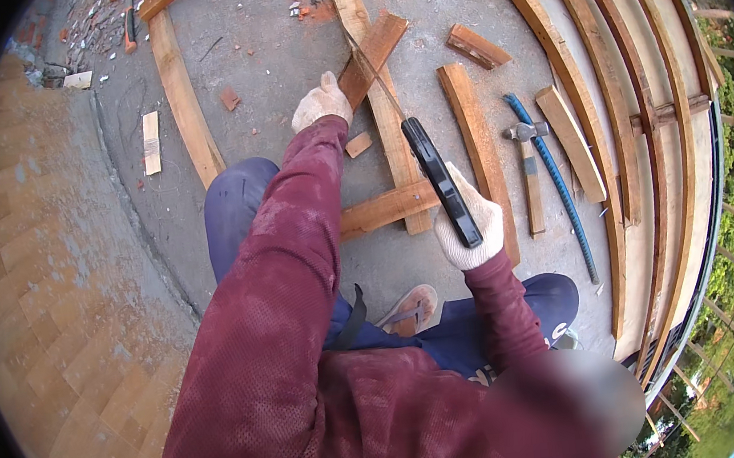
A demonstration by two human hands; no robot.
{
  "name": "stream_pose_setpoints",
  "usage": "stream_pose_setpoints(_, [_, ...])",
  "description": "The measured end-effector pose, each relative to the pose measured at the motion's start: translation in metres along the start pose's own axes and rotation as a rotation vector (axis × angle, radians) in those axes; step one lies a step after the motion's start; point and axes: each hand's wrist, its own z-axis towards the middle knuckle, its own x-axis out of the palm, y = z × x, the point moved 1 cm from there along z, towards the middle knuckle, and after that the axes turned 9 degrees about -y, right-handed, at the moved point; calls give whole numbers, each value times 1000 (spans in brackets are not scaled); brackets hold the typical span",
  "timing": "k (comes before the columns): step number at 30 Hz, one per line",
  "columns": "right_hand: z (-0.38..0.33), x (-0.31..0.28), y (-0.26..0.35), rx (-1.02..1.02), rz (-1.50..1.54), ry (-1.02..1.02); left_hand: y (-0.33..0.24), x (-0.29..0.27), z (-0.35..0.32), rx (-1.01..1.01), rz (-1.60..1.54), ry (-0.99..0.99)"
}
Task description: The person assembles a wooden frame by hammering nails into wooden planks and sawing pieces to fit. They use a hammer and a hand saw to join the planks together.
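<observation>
My left hand [321,102], in a white work glove, grips the near end of a short reddish-brown wood block [382,44]. The block lies slantwise across a long pale wood beam [357,15]. In my right hand [477,225], also gloved, is the black handle of a handsaw [439,181]. Its thin blade, seen nearly edge-on, runs away from me and passes over the block. Whether the teeth are in a cut cannot be made out. A small wood offcut [359,145] lies just below my left hand.
A crosswise timber [390,209] lies in front of me. To the right are a thick plank [475,133], a hammer [530,167], a blue ribbed bar [554,182] and a wooden frame [605,70]. Another beam [184,105] and tiled flooring [60,288] are at left.
</observation>
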Motion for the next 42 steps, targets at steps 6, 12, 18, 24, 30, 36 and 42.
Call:
stream_pose_setpoints(6, [17, 12, -1, -17, 29, -65, 3, -2, 13, -14, 14, -9])
stream_pose_setpoints(12, [35, 21, -11, 21, 41, -16, -2, -6, 7, 43, 13, 12])
stream_pose_setpoints(18, [9, 11, -10, 92, -3, 35, -2, -7, 14, -1, -3, 54])
stream_pose_setpoints(24, [-57, -24, 33, 115, -195, -12, 8, -1, 20, -25, -19, 90])
stream_pose_setpoints(30, [-56, -35, 51, 103, -275, 17, 5, -7, 18, -59, -43, 108])
stream_pose_setpoints(36, [1, 2, 23, -27, -122, 35, -1, -10, 27, -57, -77, 116])
stream_pose_setpoints(42, [-59, -37, 70, 50, -329, 83, 11, -3, 28, -70, -61, 150])
